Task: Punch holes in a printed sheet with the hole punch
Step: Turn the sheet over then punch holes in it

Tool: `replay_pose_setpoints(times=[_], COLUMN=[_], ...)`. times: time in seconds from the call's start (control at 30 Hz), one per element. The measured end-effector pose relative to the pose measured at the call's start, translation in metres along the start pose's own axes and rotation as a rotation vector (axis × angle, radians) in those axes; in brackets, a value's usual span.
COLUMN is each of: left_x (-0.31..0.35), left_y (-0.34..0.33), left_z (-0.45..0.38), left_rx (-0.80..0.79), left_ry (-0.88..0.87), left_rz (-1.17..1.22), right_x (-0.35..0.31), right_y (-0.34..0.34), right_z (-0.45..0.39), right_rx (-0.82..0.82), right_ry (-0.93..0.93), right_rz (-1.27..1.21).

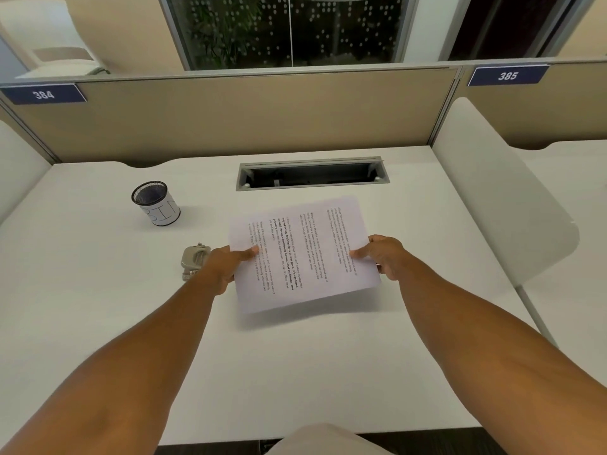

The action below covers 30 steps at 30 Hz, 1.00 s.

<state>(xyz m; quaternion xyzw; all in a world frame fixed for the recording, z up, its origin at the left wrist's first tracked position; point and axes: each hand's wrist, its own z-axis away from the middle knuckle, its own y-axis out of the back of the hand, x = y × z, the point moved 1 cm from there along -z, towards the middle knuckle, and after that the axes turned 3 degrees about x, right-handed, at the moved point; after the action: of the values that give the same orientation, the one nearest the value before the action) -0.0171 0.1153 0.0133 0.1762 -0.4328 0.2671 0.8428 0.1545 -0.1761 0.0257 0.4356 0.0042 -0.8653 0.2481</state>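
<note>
The head view shows a person holding a printed sheet (303,254) up a little above the white desk (98,307), with its shadow on the desk below. The left hand (226,266) pinches the left edge, thumb on top, and the right hand (382,256) pinches the right edge the same way. The sheet looks thin, light and bendy, so holding both sides probably keeps it flat; one hard tug could crease or tear it. The hole punch (193,261) sits on the desk just beside the left hand, partly hidden by it. It looks like metal, so it is likely heavy and will stay put. The sheet's left edge is nearest the hole punch. A mesh cup (156,203) stands well apart at the back left, and a cable slot (312,174) lies behind the sheet. The desk near the person looks open for moving.
</note>
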Motion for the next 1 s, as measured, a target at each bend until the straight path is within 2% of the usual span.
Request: replay_pose_setpoints(times=[0.23,0.33,0.47,0.6,0.77,1.0], left_x=[0.003,0.011,0.02,0.02,0.014,0.007], left_y=[-0.013,-0.018,-0.025,-0.027,-0.03,-0.031], left_z=[0.007,0.011,0.015,0.014,0.016,0.017], left_rx=[0.065,0.052,0.043,0.046,0.037,0.019], left_ry=[-0.099,-0.174,-0.297,-0.379,-0.41,-0.37], left_rz=[0.021,0.041,0.041,0.016,-0.044,-0.1], right_x=[0.0,-0.001,-0.008,-0.011,-0.003,0.013], right_y=[0.001,0.002,0.002,0.001,0.001,0.001], right_z=[0.003,0.006,0.011,0.017,0.016,0.012], right_rx=[-0.01,-0.003,0.097,0.168,0.212,0.219], right_ry=[0.035,0.122,0.288,0.377,0.361,0.328], right_rz=[-0.014,-0.088,-0.141,-0.146,-0.123,-0.154])
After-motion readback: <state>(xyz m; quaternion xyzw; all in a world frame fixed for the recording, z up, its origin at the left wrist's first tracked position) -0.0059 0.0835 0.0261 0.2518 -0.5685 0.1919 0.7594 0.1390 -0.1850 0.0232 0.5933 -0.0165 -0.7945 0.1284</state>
